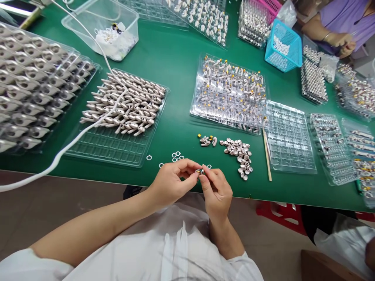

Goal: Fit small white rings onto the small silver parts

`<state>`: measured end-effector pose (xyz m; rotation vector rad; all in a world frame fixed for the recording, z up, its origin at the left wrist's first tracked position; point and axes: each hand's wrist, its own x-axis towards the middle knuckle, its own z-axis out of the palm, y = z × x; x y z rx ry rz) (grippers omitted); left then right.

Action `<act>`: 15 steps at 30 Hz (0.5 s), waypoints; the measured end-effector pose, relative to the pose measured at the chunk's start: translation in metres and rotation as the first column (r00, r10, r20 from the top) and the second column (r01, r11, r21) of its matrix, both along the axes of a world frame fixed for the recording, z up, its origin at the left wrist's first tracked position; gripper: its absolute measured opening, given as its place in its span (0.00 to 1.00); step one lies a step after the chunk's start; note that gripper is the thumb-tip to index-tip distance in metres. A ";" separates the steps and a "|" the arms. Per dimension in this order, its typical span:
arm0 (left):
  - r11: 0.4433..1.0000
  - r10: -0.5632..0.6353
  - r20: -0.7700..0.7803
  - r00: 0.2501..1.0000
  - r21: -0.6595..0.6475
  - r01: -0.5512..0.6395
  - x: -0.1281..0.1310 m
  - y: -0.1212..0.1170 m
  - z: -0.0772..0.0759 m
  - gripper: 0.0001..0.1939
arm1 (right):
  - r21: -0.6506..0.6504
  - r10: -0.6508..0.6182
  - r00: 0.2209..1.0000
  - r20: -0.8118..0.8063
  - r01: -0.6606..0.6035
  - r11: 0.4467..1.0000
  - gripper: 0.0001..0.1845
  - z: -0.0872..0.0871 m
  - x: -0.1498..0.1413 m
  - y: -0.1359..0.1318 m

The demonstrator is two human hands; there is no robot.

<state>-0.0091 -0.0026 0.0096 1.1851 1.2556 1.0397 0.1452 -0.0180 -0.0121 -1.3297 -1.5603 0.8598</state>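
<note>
Fingertips of my left hand (175,180) and my right hand (217,192) meet at the table's front edge. Pinched between them is a small earbud piece (199,171) with a bit of orange showing; the fingers cover most of it. Thin white rings (177,156) lie just beyond my left hand, and a single white ring (209,166) is by my right fingertips. Past the hands sits a little group of stemmed earbud parts (207,141) with yellow tabs. To its right is a loose pile of round silvery earbud caps (241,154).
Left stands a clear tray of earbud shells (129,101), crossed by a white cable (84,132). A clear bin (129,39) is behind. Ahead lies a tray of yellow-tabbed parts (231,91); right are a wooden stick (267,156) and a blue basket (283,58). A co-worker's hands (341,43) are far right.
</note>
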 end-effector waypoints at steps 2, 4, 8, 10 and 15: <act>0.998 0.016 -0.061 0.998 0.058 -0.012 0.001 0.000 0.001 0.07 | 0.050 -0.026 0.999 0.040 0.024 0.998 0.16 -0.002 -0.001 -0.002; 0.990 0.034 -0.144 0.989 0.140 -0.014 0.002 -0.001 0.000 0.07 | 0.085 -0.035 0.997 0.074 0.029 0.996 0.17 -0.004 -0.001 -0.003; 0.932 0.137 -0.286 0.948 0.362 -0.026 0.005 -0.003 -0.005 0.08 | 0.127 -0.045 0.995 0.084 0.034 0.991 0.19 -0.007 -0.002 -0.007; 0.905 0.175 -0.301 0.938 0.423 -0.033 0.006 -0.003 -0.006 0.08 | 0.106 -0.061 0.997 0.052 0.056 0.993 0.19 -0.008 -0.003 -0.009; 0.922 0.118 -0.294 0.948 0.388 0.006 0.009 -0.001 -0.004 0.09 | -0.069 -0.153 0.983 -0.102 0.146 0.987 0.12 -0.010 -0.005 -0.007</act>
